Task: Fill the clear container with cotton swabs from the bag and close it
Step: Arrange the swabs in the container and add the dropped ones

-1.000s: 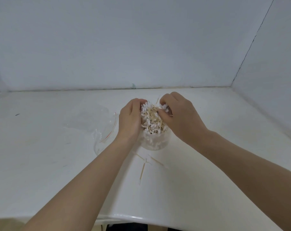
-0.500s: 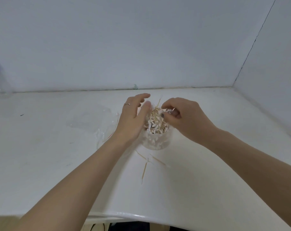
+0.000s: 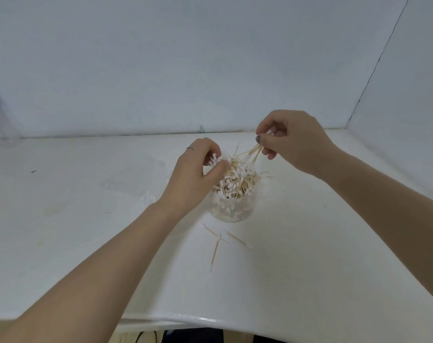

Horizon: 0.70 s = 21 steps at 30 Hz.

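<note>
White tabletop (image 3: 86, 256) carries three loose swabs (image 3: 215, 251) nearest the viewer, lying just in front of the clear container (image 3: 231, 206). That container stands upright, heaped above its rim with cotton swabs (image 3: 237, 180). At its left rim the left hand (image 3: 193, 177) closes its grip on a few white tips. Above and right, the right hand (image 3: 294, 142) pinches a small bunch of sticks. Beyond, left of the container, lies the crumpled clear bag (image 3: 126, 184).

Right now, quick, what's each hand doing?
Left hand: closed on white-tipped wooden cotton swabs at the clear plastic container.
Right hand: pinching a few swabs, lifted.
</note>
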Motion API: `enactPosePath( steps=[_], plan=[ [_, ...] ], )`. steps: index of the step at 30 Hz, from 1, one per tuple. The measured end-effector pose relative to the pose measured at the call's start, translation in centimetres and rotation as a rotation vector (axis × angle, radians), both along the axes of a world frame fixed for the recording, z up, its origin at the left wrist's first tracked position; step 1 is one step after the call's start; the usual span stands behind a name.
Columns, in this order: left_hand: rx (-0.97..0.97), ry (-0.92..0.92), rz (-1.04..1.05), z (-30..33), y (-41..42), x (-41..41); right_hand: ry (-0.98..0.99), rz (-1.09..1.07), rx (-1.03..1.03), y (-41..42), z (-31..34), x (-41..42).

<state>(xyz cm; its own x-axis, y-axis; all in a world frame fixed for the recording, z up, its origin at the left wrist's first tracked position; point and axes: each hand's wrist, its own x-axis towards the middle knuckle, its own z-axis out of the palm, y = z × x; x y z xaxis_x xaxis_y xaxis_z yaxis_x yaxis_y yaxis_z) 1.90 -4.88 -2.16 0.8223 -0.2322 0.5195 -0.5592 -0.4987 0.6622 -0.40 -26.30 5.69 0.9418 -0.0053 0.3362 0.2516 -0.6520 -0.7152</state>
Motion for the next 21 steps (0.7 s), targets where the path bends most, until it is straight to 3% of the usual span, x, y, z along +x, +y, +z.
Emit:
enactPosePath(
  steps=[6, 14, 21],
  plan=[
    [0.035, -0.041, 0.001, -0.8, 0.2, -0.3, 0.013, 0.114, -0.011, 1.0, 1.7, -0.7],
    [0.111, -0.019, -0.068, -2.3, 0.0, -0.5, 0.071, 0.219, -0.314, 2.5, -0.7, -1.3],
    [0.004, 0.052, -0.059, -2.2, 0.5, -0.7, -0.060, 0.193, -0.244, 2.6, -1.9, -1.0]
  ],
)
